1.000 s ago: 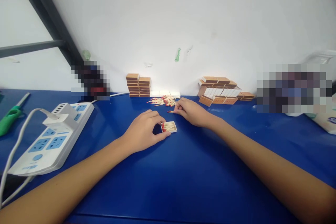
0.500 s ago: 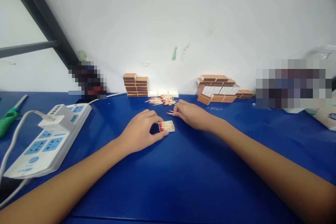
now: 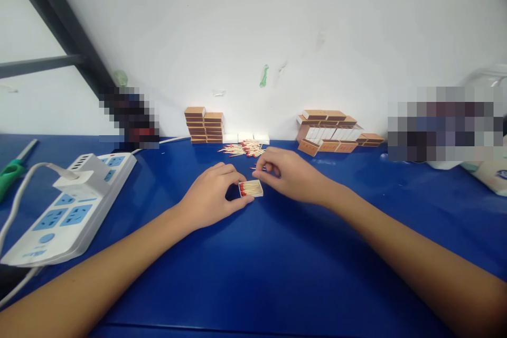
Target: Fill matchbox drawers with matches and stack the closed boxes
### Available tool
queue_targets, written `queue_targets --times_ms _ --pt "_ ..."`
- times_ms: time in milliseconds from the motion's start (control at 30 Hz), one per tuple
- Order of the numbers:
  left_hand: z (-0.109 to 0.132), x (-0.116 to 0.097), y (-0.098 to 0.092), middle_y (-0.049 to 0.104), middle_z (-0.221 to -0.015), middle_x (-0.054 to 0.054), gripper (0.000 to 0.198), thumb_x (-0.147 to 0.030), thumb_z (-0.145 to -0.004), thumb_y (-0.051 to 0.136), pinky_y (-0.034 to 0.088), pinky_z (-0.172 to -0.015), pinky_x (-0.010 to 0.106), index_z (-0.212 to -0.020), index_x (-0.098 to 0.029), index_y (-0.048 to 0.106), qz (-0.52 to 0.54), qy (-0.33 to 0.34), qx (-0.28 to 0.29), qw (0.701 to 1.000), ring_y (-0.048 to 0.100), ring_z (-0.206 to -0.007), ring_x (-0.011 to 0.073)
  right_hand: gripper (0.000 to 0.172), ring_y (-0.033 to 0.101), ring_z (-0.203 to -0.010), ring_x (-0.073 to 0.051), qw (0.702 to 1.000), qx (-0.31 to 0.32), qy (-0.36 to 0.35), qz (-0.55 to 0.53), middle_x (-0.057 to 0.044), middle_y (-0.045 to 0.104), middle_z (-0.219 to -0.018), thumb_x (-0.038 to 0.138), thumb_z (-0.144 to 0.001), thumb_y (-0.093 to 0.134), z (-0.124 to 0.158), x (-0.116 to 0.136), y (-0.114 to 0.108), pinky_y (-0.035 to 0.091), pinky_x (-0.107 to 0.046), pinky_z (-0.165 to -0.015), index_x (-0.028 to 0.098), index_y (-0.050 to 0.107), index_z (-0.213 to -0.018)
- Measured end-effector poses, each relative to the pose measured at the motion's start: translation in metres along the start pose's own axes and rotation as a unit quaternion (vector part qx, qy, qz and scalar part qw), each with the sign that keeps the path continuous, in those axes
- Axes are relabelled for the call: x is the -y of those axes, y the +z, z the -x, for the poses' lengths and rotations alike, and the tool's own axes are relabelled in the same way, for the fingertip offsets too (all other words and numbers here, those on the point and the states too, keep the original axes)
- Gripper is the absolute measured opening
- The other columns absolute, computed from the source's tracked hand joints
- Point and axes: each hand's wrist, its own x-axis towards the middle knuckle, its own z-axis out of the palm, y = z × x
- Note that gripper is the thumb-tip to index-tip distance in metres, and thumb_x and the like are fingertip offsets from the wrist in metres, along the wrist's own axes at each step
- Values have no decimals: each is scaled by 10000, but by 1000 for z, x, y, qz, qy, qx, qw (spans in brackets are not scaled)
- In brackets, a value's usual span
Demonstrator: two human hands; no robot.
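My left hand [image 3: 214,193] grips a small white matchbox tray [image 3: 260,193] between thumb and fingers, holding it on the table by its left end. Inside it lie matches [image 3: 250,188] with their red heads to the left. Just behind the tray's right end, my right hand [image 3: 291,174] is closed in a pinch, thumb against forefinger. What sits between those fingertips is too small to make out. A single match [image 3: 253,168] shows on the table behind the fingers. Farther back is a loose heap of red-headed matches [image 3: 241,149].
Stacked matchboxes [image 3: 204,127] stand by the wall, left of the heap. More matchboxes [image 3: 327,132] are piled to the right. White trays [image 3: 245,138] line the wall between. A power strip [image 3: 75,211] with a plugged-in cable and a green-handled tool [image 3: 13,171] lie at the left.
My right hand has drawn slightly nearer and curled its fingers tighter, close to the tray. Two matches showed at its fingertips; now one is visible behind them. My left hand stays on the tray.
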Motion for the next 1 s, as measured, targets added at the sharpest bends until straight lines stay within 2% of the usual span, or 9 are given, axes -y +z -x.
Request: queue_targets --times_ms 100,267,400,500,633,767,1000 --pt "1 0 0 698 -1020 51 279 -450 -928 713 504 -855 406 -1072 -211 725 4 1 2 1000 601 -931 238 130 586 -811 -179 999 -37 29 18 -55 641 -959 324 -934 707 -7 -22 4 449 -319 -734 202 666 -951" --pt "1 0 1 702 -1024 48 292 -456 -923 720 508 -855 405 -1078 -209 728 2 -4 4 1000 600 -937 237 117 583 -804 -181 998 5 51 20 -57 627 -937 265 -970 649 -15 -35 16 453 -320 -748 192 658 -879" --pt "0 0 1 702 -1030 46 299 -458 -921 723 506 -853 401 -1081 -205 727 2 -7 5 1000 599 -940 235 127 570 -825 -192 997 21 59 46 -66 607 -941 206 -997 585 -16 -28 16 445 -332 -764 183 620 -877" --pt "0 1 1 703 -1035 45 299 -455 -914 731 504 -849 397 -1076 -204 722 1 -8 1 1000 601 -935 233 121 571 -829 -187 998 30 57 19 -63 598 -965 223 -1014 561 -10 -20 9 451 -330 -766 187 608 -908" --pt "0 1 1 699 -1000 46 286 -453 -916 728 497 -838 395 -1044 -198 716 0 -3 0 1000 600 -911 229 122 581 -841 -174 998 45 24 -36 -50 604 -984 246 -1031 532 1 -1 3 452 -306 -744 202 604 -943" --pt "0 1 0 686 -946 38 277 -451 -924 720 487 -815 383 -1023 -192 713 2 2 -3 1000 595 -880 221 132 593 -863 -174 996 84 2 -22 -57 621 -1006 238 -1034 530 9 17 5 447 -305 -757 197 615 -942" --pt "-1 0 0 683 -945 38 275 -453 -928 713 489 -807 382 -1018 -193 716 3 2 -1 1000 594 -881 220 170 587 -825 -158 996 88 9 -21 -43 628 -993 326 -1037 569 11 18 0 435 -301 -731 202 642 -944"
